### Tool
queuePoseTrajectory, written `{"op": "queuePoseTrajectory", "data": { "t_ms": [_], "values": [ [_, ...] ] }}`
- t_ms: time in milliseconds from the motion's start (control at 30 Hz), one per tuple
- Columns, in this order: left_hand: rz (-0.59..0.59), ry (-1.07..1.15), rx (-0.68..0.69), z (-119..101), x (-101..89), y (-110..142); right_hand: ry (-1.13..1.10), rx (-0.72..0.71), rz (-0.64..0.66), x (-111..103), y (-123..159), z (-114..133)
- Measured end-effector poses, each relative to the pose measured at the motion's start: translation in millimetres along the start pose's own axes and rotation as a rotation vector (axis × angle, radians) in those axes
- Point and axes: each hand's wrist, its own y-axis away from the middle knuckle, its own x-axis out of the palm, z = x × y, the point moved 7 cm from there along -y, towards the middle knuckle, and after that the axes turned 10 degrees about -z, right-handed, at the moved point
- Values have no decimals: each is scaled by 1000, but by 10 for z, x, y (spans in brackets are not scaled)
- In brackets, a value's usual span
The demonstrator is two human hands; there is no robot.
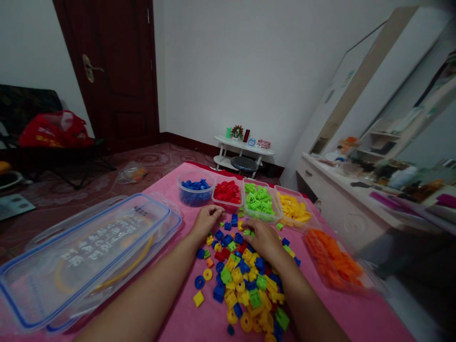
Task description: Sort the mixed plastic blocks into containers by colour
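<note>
My left hand (206, 222) is closed, fingertips together at the front of the tub of red building blocks (228, 192); whatever it may hold is hidden. Over the far end of a mixed pile of building blocks (249, 280), my right hand (262, 237) curls its fingers on a green building block (248, 232). Blue, yellow, red and green pieces make up the pile, some of them round wheels. Beyond the hands stand a round tub of blue blocks (195, 187), a tub of green blocks (259, 199) and a tub of yellow blocks (294, 208).
A tub of orange blocks (333, 261) is at the right edge of the pink-covered table (185, 304). Clear lids with blue rims (96, 256) lie at the left. A white dresser (342, 199) stands to the right, a low white shelf (244, 145) beyond.
</note>
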Motion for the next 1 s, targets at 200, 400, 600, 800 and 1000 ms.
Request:
{"op": "queuePoseTrajectory", "data": {
  "t_ms": [200, 400, 600, 800, 1000],
  "values": [
    [5, -48, 12, -42, 35, 35, 20, 35, -61, -241, -184, 40],
    [5, -77, 20, -72, 31, 45, 510, -35, 87, 19, -407, 194],
    [18, -91, 50, -36, 31, 30, 569, -33, 117, 211, -532, 218],
    [20, -92, 63, -57, 34, 38, 567, -65, 113, 161, -524, 252],
    [20, -63, 39, -72, 52, 49, 526, -113, 49, 18, -392, 270]
  ]
}}
